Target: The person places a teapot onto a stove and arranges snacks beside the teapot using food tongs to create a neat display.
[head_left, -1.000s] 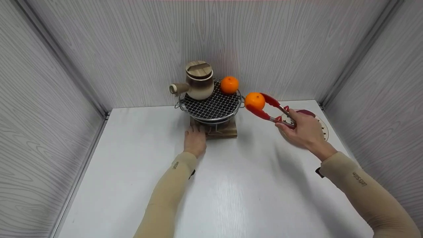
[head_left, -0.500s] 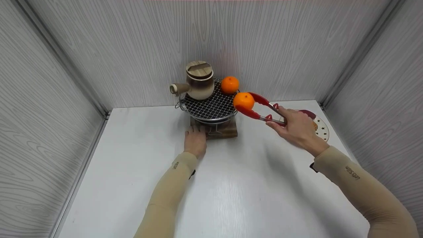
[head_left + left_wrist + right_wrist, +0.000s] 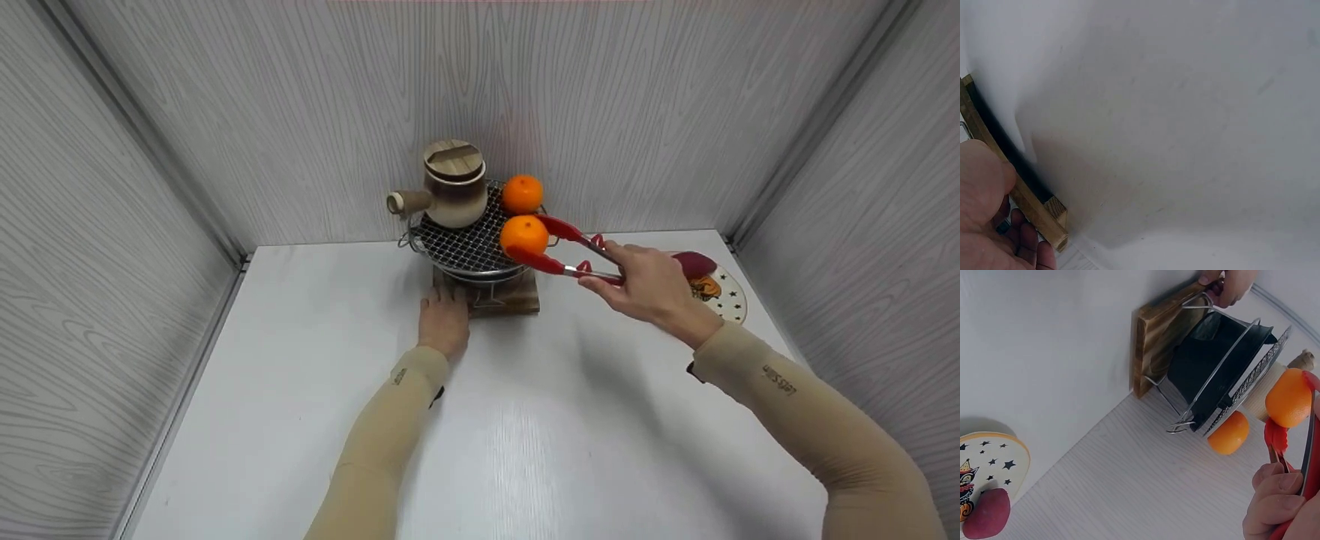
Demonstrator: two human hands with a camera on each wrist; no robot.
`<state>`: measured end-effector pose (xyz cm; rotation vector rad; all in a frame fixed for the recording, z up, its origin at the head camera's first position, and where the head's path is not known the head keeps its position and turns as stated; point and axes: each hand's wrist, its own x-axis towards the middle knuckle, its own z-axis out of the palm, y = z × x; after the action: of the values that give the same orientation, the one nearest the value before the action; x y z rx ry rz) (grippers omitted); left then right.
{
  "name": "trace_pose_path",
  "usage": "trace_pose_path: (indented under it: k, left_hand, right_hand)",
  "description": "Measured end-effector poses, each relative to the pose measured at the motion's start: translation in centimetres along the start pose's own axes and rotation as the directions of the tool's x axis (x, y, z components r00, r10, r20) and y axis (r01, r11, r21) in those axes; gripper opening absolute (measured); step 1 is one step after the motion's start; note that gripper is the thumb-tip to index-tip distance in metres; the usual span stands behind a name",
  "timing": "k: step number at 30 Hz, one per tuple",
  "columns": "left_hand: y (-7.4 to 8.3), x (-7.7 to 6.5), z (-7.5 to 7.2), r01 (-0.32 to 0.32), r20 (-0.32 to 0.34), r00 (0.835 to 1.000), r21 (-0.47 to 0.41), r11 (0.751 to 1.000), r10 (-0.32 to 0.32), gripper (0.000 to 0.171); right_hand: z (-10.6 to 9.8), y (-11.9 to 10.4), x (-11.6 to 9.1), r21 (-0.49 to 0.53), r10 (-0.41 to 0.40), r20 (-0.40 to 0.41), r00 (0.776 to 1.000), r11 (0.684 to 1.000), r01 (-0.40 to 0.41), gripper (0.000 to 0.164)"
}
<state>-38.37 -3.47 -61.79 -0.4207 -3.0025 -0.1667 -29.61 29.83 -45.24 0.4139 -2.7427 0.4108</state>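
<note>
My right hand point(image 3: 649, 285) holds red-tipped tongs point(image 3: 538, 260), whose arms pinch an orange point(image 3: 525, 235) above the front right of a round wire grill point(image 3: 469, 253). Behind it, a second orange point(image 3: 523, 193) sits on the mesh beside a lidded brown-and-cream pot point(image 3: 457, 201) with a side handle. Under the grill is a dark bowl-shaped burner point(image 3: 1202, 354) on a wooden board point(image 3: 517, 301). My left hand point(image 3: 444, 324) grips the board's near left edge; the left wrist view shows thumb and fingers on either side of the wood point(image 3: 1027, 202).
At the right a plate point(image 3: 735, 304) with printed stars bears a dark red, sweet-potato-like piece point(image 3: 988, 513); the right forearm partly hides it. Wood-grain panels point(image 3: 600, 97) wall the white table point(image 3: 525, 450) at the back and sides.
My right hand has moved left with the tongs and orange, from right of the grill to over its mesh. More of the plate shows now. The left hand stays on the board.
</note>
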Motion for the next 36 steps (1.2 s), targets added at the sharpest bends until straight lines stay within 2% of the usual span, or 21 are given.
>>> trace_pose_path:
  k: [3, 9, 15, 20, 29, 33, 36]
  left_hand:
    - [0.0, -0.1, 0.0, -0.007, -0.001, 1.0, -0.006, 1.0, 0.007, 0.065]
    - [-0.1, 0.0, -0.3, -0.008, 0.044, 0.999, 0.005, 1.0, 0.008, 0.074]
    - [0.1, 0.2, -0.5, 0.003, 0.081, 0.997, 0.013, 1.0, -0.004, 0.082]
    - [0.2, 0.2, -0.4, 0.01, 0.065, 0.998, 0.007, 1.0, -0.01, 0.068]
    - [0.1, -0.1, 0.2, -0.008, -0.059, 0.998, -0.043, 0.999, 0.006, 0.044]
    - [-0.1, 0.0, 0.6, -0.012, -0.064, 0.998, -0.027, 1.0, 0.01, 0.043]
    - [-0.1, 0.0, 0.4, -0.003, -0.044, 0.999, -0.026, 1.0, 0.002, 0.044]
  right_hand:
    - [0.1, -0.5, 0.3, -0.006, -0.009, 0.0, 1.0, 1.0, 0.009, 0.064]
    - [0.4, -1.5, 1.3, 0.007, -0.026, 0.04, 0.999, 1.0, 0.026, 0.069]
    - [0.8, -2.7, 2.5, 0.012, -0.042, 0.073, 0.996, 0.999, 0.042, 0.066]
    - [1.4, -3.6, 3.3, 0.007, -0.057, 0.085, 0.995, 0.998, 0.057, 0.068]
    - [2.2, -4.8, 4.5, 0.011, -0.056, 0.106, 0.993, 0.998, 0.055, 0.076]
    - [2.6, -5.3, 4.9, 0.004, -0.059, 0.117, 0.991, 0.998, 0.059, 0.079]
    - [2.9, -5.5, 5.1, 0.01, -0.06, 0.118, 0.991, 0.998, 0.059, 0.08]
